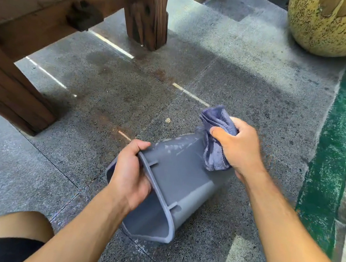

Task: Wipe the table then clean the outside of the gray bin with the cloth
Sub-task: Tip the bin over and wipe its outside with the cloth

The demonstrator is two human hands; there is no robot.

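The gray bin (174,175) is held tipped on its side above the speckled stone floor (251,86), its open mouth turned toward the person and its base pointing away. Pale smears and scuffs mark the upper part of its outer wall. The left hand (130,173) grips the rim at the mouth, thumb on the outside and fingers curled over the edge into the bin. The right hand (238,146) is closed round a bunched blue-gray cloth (216,141), which it presses against the outer wall near the base; a loose fold of the cloth hangs down over the wall.

To the left stands the wooden table (39,12), seen from below, with one leg (150,10) ahead of the bin and a thicker one (7,87) nearer the left edge; open floor lies between these legs and the bin. A green painted strip (333,153) runs along the floor on the right, well apart from the bin. A large mottled yellow pot (337,27) sits at the far right. No writing or label can be read on anything.
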